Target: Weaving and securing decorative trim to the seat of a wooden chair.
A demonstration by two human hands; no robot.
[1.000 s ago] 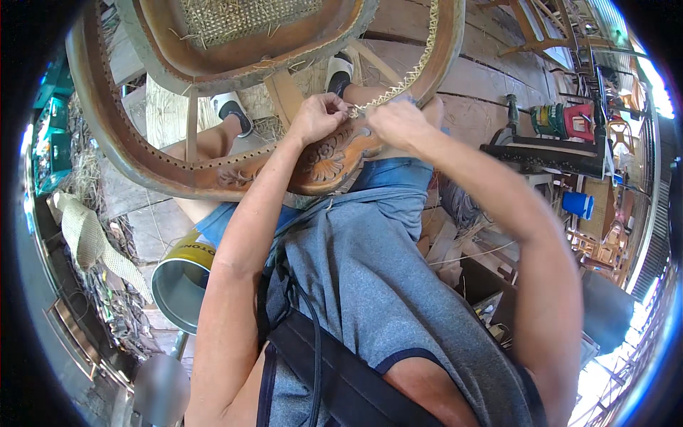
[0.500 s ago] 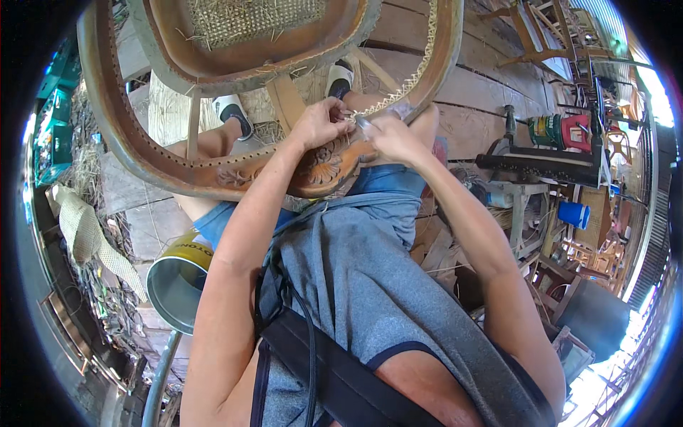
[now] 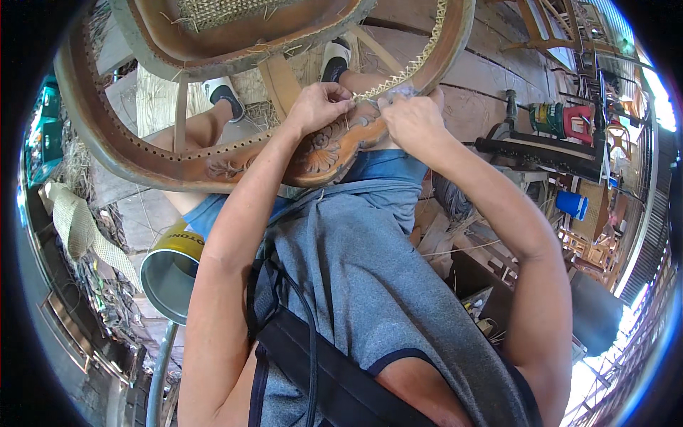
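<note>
A carved wooden chair frame [image 3: 128, 160] rests across my lap, with a row of small holes along its inner edge. Pale cane edging [image 3: 428, 53] is laced along the right side of that edge and ends at my left hand [image 3: 318, 110]. The left thumb and fingers pinch together on a cane strand there, just above the carved flower [image 3: 324, 151]. My right hand [image 3: 414, 122] is closed by the frame, a little to the right of the left fingertips. Something greyish shows beside its fingers; what it holds is mostly hidden.
A woven cane seat [image 3: 228, 11] fills the frame's far part. At left stand a yellow can [image 3: 169, 274] and a curled strip of cane webbing [image 3: 78, 220]. On the right lie a black chair frame [image 3: 541, 153], a red stool [image 3: 578, 121] and a blue bucket [image 3: 571, 205].
My right hand has moved right, away from the left fingertips, and its elbow has swung outward. The left hand stays at the cane edging. The chair frame sits slightly higher in view.
</note>
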